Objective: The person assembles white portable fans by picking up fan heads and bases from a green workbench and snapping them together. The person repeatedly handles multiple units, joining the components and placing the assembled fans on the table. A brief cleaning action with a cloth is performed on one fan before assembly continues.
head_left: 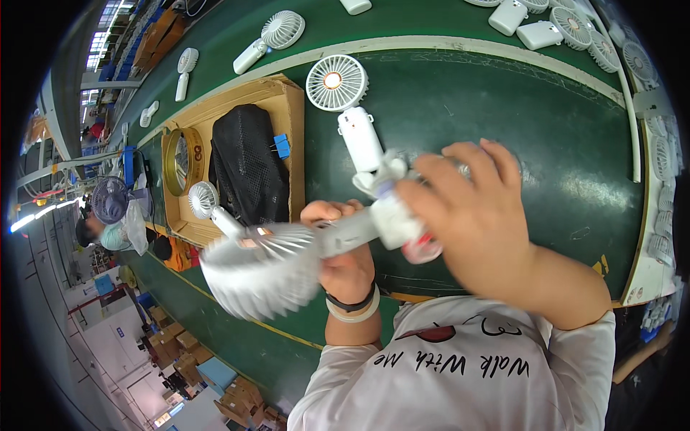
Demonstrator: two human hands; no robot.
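Note:
A white handheld fan (262, 276), its round caged head tilted down and to the left, hangs over the near edge of the bench. My left hand (345, 269) is closed around its handle. My right hand (474, 208) is curled at the handle's lower end, against a white part (397, 221) with a small red and clear piece (422, 248) below it. Motion blur hides what exactly my right fingers grip. Just beyond my hands, another white fan (359, 136) lies on the green bench, its head pointing away from me.
To the left, a cardboard tray (293, 108) holds a black mesh bundle (251, 161), a yellow tape roll (185, 161) and a small fan (204, 200). More fans (282, 30) lie behind a pale strip (460, 47). Several fans (571, 29) cluster at the far right.

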